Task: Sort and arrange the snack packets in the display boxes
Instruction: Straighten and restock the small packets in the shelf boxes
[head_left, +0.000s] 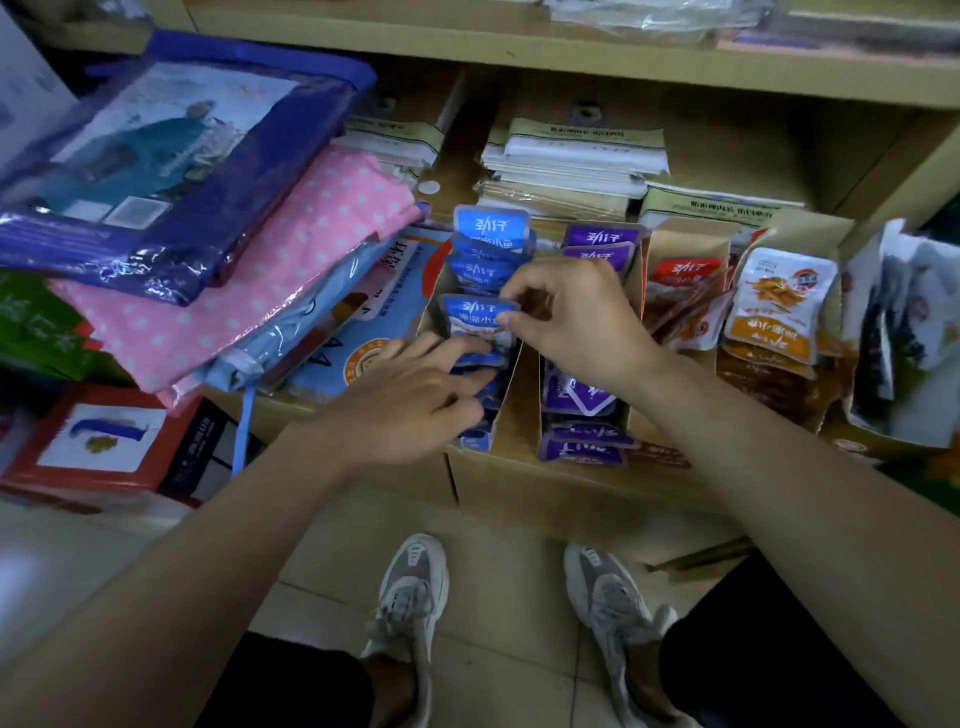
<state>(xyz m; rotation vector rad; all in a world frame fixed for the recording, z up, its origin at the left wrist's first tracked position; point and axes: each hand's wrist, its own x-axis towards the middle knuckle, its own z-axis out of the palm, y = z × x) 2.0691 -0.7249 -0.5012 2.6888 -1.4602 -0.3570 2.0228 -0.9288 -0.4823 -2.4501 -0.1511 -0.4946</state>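
**Blue packet being set into the left-hand box**

The low shelf (545, 486) carries a row of cardboard display boxes along its front edge. At the left end, the blue box (435, 291) holds blue snacks: an upright row (491, 241) at its back and more lying flat at its front. Just beside it, the purple box (626, 415) is filled with purple packets (587, 400). Orange packets (774, 312) sit loosely heaped further right.

The right hand (576, 317) pinches the top edge of one blue packet (472, 325), upright over the middle of its box. The left hand (410, 400) lays straight fingers (467, 358) on the front packets.

I'd say the step goes best if the left hand holds that gap open. The packet should go straight down, label forward, and be released only once seated.
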